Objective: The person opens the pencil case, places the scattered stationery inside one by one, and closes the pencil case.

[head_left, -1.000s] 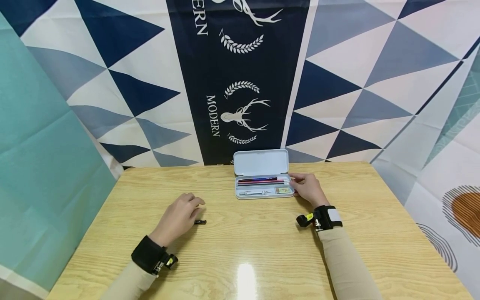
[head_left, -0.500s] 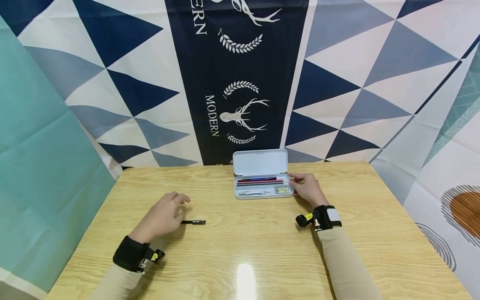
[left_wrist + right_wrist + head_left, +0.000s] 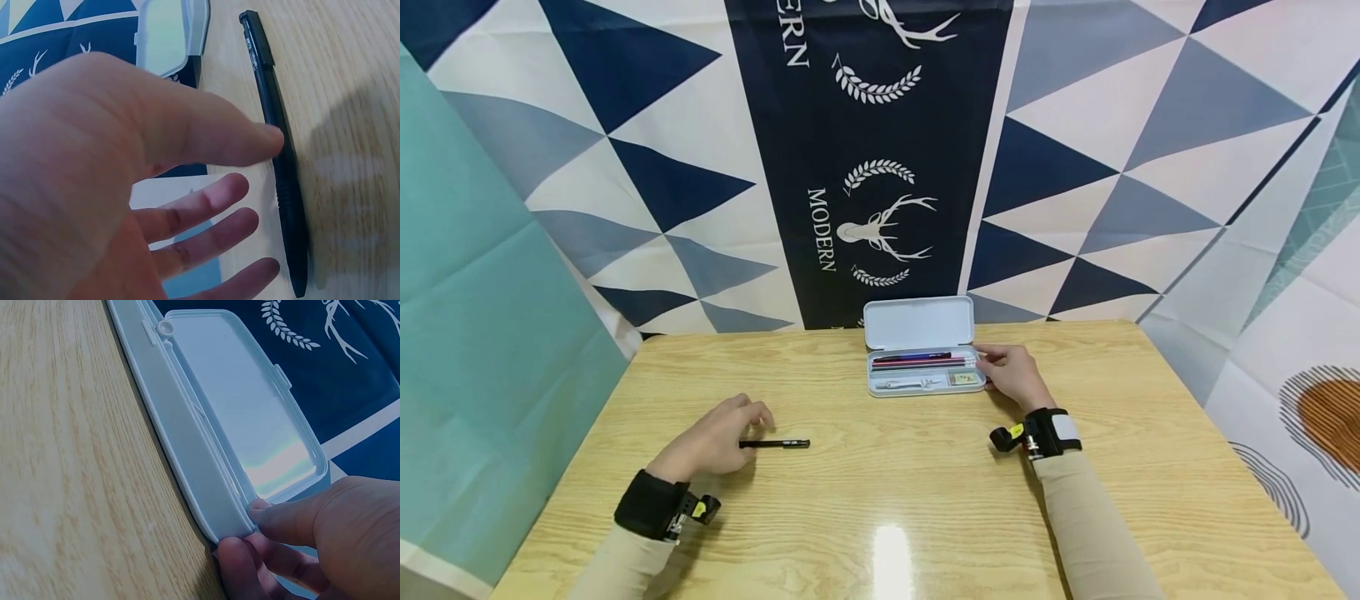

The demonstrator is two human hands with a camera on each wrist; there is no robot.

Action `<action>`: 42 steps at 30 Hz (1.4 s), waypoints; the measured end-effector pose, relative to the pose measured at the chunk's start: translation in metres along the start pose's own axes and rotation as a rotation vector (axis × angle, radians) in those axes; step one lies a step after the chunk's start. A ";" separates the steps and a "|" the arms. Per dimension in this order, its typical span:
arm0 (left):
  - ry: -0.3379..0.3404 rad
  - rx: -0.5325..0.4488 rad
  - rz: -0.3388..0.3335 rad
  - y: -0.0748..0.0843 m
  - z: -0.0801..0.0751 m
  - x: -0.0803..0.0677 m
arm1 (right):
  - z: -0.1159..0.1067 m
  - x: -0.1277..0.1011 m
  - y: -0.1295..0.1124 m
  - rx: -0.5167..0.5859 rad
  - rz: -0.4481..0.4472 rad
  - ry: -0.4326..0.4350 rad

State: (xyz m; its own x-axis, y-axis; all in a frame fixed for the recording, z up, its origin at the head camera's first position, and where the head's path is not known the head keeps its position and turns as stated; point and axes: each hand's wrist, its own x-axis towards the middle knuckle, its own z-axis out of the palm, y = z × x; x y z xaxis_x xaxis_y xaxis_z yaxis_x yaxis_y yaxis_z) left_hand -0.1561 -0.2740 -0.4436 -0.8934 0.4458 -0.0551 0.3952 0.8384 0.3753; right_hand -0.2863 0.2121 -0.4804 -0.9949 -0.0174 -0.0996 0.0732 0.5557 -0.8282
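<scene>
A black pen lies flat on the wooden table. My left hand hovers at its left end with fingers relaxed and spread; the thumb tip is right at the barrel, and nothing is gripped. An open white pencil case sits at the table's far middle with its lid standing up behind it. Pencils lie inside. My right hand pinches the case's right end between thumb and fingers.
A patterned blue and white cloth hangs right behind the table, and a teal sheet closes off the left side. A small white tool and a little green-yellow item lie in the case's front compartment.
My left hand has drawn back to the left and toward me, uncovering the whole pen, which stays put. The right hand keeps its hold on the case.
</scene>
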 end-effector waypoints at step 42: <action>-0.007 0.006 -0.002 -0.002 0.008 -0.002 | -0.001 -0.003 -0.001 -0.007 -0.011 -0.001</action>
State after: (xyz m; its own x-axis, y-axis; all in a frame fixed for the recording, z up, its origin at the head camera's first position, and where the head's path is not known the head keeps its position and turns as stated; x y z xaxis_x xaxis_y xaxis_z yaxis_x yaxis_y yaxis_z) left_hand -0.1535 -0.2738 -0.4510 -0.8926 0.4464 -0.0624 0.3949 0.8412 0.3693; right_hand -0.2838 0.2127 -0.4786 -0.9956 -0.0248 -0.0909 0.0614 0.5611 -0.8254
